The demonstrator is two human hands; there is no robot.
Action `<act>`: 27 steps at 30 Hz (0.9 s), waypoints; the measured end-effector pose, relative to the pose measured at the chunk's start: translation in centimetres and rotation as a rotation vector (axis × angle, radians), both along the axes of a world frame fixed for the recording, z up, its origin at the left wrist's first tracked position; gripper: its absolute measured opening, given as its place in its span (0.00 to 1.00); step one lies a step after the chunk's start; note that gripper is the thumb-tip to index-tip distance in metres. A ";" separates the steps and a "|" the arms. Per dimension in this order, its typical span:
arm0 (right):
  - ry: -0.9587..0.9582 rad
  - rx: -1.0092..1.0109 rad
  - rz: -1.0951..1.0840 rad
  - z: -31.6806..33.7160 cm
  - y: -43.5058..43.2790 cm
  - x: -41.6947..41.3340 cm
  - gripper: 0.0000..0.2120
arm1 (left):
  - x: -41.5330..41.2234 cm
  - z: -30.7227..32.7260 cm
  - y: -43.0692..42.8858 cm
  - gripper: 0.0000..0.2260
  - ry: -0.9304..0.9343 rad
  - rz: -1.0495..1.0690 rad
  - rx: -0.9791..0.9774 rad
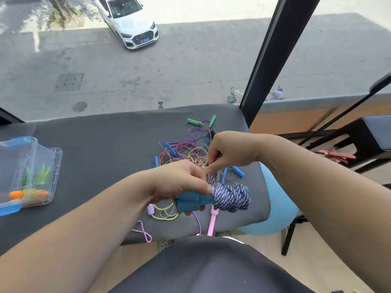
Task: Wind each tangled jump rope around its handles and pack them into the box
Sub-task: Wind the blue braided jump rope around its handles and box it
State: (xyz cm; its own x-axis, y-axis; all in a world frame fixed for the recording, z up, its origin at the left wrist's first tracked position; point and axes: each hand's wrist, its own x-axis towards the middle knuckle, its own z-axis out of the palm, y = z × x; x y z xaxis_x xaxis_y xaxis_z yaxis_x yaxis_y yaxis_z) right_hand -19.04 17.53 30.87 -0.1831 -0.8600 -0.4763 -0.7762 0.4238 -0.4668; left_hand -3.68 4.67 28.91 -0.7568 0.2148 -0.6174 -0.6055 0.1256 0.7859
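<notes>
My left hand (pixel 179 182) grips the two teal foam handles (pixel 192 203) of a jump rope whose blue-and-white braided cord (pixel 230 197) is coiled around them. Just above, my right hand (pixel 228 153) pinches the loose end of that cord. Behind the hands a tangle of thin coloured ropes (pixel 186 153) with blue handles and green handles (pixel 195 122) lies on the grey padded table (pixel 105 155). A clear plastic box (pixel 29 176) with blue latches stands at the left, holding wound ropes with green and orange handles.
Near the front edge lie a pink handle (pixel 212 220), a yellow-green cord with a lilac handle (pixel 163 212) and a pink braided loop (pixel 143 232). The table's right edge drops to a blue ball (pixel 275 208). A window lies beyond the table.
</notes>
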 end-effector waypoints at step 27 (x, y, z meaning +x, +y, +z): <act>-0.410 -0.876 -0.787 -2.1 4.8 6.2 0.01 | -2.1 1.4 -0.7 0.13 -0.020 0.714 0.425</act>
State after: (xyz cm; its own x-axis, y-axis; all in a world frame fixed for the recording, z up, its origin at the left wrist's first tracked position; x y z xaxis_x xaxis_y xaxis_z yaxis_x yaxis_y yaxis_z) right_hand -12.88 22.29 28.74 -0.7653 -0.6411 0.0578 -0.1833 0.1310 -0.9743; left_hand -5.76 3.97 30.29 -0.7891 -0.0946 -0.6069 -0.4416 -0.5995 0.6676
